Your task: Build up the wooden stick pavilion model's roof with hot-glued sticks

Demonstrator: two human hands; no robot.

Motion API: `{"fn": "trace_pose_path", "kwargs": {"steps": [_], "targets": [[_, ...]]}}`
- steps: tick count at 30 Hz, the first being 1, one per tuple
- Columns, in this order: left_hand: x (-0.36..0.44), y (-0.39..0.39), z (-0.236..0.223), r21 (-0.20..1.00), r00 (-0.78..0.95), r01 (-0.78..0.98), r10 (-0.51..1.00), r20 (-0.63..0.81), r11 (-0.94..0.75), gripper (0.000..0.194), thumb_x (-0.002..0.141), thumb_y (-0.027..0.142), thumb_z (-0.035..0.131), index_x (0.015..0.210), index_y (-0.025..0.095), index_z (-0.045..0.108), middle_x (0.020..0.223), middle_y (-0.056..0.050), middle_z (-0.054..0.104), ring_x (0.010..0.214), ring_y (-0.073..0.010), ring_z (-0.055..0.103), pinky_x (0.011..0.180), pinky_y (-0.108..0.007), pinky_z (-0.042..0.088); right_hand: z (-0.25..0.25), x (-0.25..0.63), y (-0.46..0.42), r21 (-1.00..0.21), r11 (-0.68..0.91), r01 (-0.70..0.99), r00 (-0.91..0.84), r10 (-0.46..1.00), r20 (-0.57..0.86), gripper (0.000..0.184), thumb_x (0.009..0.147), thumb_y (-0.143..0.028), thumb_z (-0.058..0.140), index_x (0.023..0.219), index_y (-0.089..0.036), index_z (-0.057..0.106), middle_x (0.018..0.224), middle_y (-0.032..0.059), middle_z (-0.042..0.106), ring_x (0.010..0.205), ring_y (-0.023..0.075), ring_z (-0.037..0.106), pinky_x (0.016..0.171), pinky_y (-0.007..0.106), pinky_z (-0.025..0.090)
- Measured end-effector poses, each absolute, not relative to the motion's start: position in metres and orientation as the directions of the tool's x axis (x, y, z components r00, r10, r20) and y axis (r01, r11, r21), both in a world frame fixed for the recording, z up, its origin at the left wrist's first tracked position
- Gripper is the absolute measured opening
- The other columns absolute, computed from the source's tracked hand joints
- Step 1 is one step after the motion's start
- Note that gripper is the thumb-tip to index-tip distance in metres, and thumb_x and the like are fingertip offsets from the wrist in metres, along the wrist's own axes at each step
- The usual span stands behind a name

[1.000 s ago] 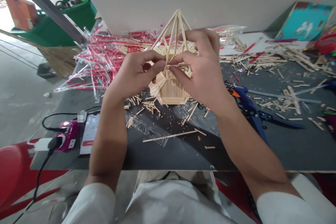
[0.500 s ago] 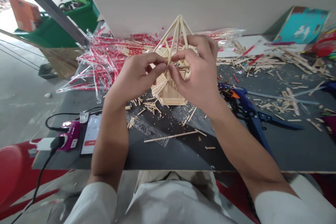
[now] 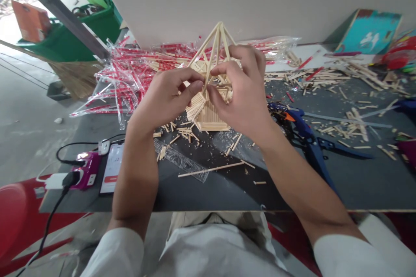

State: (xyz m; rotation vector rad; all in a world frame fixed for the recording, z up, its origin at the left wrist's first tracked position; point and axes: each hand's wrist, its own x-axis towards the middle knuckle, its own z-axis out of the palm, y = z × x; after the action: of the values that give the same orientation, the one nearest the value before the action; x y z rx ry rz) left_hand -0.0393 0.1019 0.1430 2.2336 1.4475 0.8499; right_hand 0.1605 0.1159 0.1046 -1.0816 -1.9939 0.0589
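A small model built of thin wooden sticks (image 3: 212, 114) stands on the dark table in front of me, with a slatted base and a pointed frame of slanting sticks on top. My left hand (image 3: 169, 97) is at its left side, thumb and forefinger pinched at a slanting stick near the frame's lower corner. From the right, my right hand (image 3: 245, 88) closes on the same corner with thumb and forefinger, its other fingers curled by the frame's right side. The fingers hide part of the middle of the model and whatever small piece may be between the fingertips.
Red-and-clear plastic wrappers (image 3: 121, 75) heap at the back left. A clear ruler (image 3: 182, 160) and stick offcuts (image 3: 186, 132) lie in front. Blue-handled cutters (image 3: 313, 143) are at right. A phone (image 3: 112, 166) and a purple power adapter (image 3: 86, 169) sit at left.
The view has shifted slightly. Both hands stay at the same corner of the model; the right thumb and forefinger sit a little further from the left fingertips.
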Motion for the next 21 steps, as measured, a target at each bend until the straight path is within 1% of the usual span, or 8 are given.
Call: {"fn": "trace_pose_path", "kwargs": {"steps": [4, 6, 8, 10, 14, 16, 19, 21], "targets": [[-0.037, 0.101, 0.143, 0.563, 0.266, 0.729, 0.919, 0.291, -0.39, 0.025, 0.1, 0.034, 0.057, 0.107, 0.02, 0.077, 0.081, -0.003, 0.071, 0.071, -0.0159, 0.06, 0.065, -0.031, 0.046, 0.116, 0.173, 0.111, -0.378, 0.636, 0.673, -0.278, 0.691, 0.667, 0.022, 0.094, -0.018, 0.061, 0.114, -0.028, 0.063, 0.144, 0.0107, 0.058, 0.142, 0.0293, 0.05, 0.122, 0.055, 0.044], [-0.036, 0.101, 0.142, 0.572, 0.264, 0.724, 0.921, 0.287, -0.386, 0.025, 0.1, 0.036, 0.058, 0.107, 0.02, 0.077, 0.08, -0.003, 0.072, 0.068, -0.0152, 0.06, 0.063, -0.031, 0.046, 0.124, 0.181, 0.108, -0.383, 0.628, 0.677, -0.269, 0.696, 0.666, 0.02, 0.096, -0.018, 0.059, 0.113, -0.028, 0.063, 0.141, 0.0108, 0.061, 0.14, 0.0268, 0.053, 0.122, 0.051, 0.046], [-0.037, 0.102, 0.14, 0.593, 0.259, 0.709, 0.923, 0.286, -0.382, 0.025, 0.1, 0.036, 0.059, 0.108, 0.02, 0.077, 0.077, -0.003, 0.071, 0.064, -0.0144, 0.061, 0.062, -0.032, 0.046, 0.129, 0.189, 0.108, -0.387, 0.612, 0.69, -0.261, 0.709, 0.655, 0.019, 0.099, -0.023, 0.057, 0.116, -0.03, 0.064, 0.139, 0.0106, 0.064, 0.137, 0.027, 0.057, 0.118, 0.049, 0.05], [-0.041, 0.104, 0.139, 0.58, 0.234, 0.726, 0.926, 0.298, -0.37, 0.026, 0.099, 0.036, 0.059, 0.111, 0.021, 0.077, 0.077, -0.003, 0.072, 0.065, -0.0151, 0.062, 0.064, -0.032, 0.047, 0.132, 0.196, 0.111, -0.383, 0.586, 0.715, -0.258, 0.729, 0.634, 0.022, 0.103, -0.032, 0.054, 0.123, -0.033, 0.064, 0.137, 0.0094, 0.067, 0.135, 0.0282, 0.059, 0.111, 0.048, 0.055], [-0.053, 0.108, 0.138, 0.435, 0.178, 0.843, 0.927, 0.331, -0.317, 0.027, 0.1, 0.038, 0.058, 0.109, 0.021, 0.077, 0.089, -0.005, 0.077, 0.078, -0.0179, 0.064, 0.073, -0.034, 0.049, 0.134, 0.219, 0.126, -0.377, 0.515, 0.77, -0.247, 0.785, 0.568, 0.029, 0.106, -0.043, 0.048, 0.128, -0.035, 0.065, 0.132, 0.0081, 0.07, 0.125, 0.0292, 0.064, 0.099, 0.045, 0.059], [-0.059, 0.109, 0.139, 0.383, 0.171, 0.875, 0.929, 0.329, -0.297, 0.027, 0.1, 0.04, 0.058, 0.105, 0.021, 0.077, 0.09, -0.006, 0.077, 0.078, -0.018, 0.064, 0.077, -0.034, 0.048, 0.135, 0.236, 0.132, -0.415, 0.46, 0.785, -0.223, 0.835, 0.503, 0.028, 0.104, -0.041, 0.052, 0.124, -0.03, 0.069, 0.128, 0.0095, 0.074, 0.114, 0.0291, 0.069, 0.093, 0.044, 0.06], [-0.068, 0.11, 0.14, 0.328, 0.188, 0.903, 0.941, 0.281, -0.279, 0.028, 0.099, 0.041, 0.058, 0.104, 0.022, 0.077, 0.086, -0.005, 0.076, 0.077, -0.0192, 0.063, 0.078, -0.036, 0.046, 0.136, 0.268, 0.139, -0.445, 0.339, 0.829, -0.176, 0.913, 0.368, 0.026, 0.101, -0.037, 0.054, 0.106, -0.022, 0.074, 0.107, 0.013, 0.079, 0.092, 0.0257, 0.072, 0.087, 0.041, 0.056], [-0.072, 0.111, 0.141, 0.287, 0.206, 0.919, 0.952, 0.228, -0.268, 0.028, 0.098, 0.04, 0.058, 0.103, 0.021, 0.078, 0.081, -0.005, 0.075, 0.073, -0.0201, 0.063, 0.078, -0.037, 0.045, 0.133, 0.29, 0.145, -0.419, 0.292, 0.86, -0.2, 0.947, 0.251, 0.038, 0.105, -0.045, 0.046, 0.092, -0.021, 0.073, 0.092, 0.014, 0.079, 0.081, 0.0226, 0.069, 0.081, 0.039, 0.053]]}}
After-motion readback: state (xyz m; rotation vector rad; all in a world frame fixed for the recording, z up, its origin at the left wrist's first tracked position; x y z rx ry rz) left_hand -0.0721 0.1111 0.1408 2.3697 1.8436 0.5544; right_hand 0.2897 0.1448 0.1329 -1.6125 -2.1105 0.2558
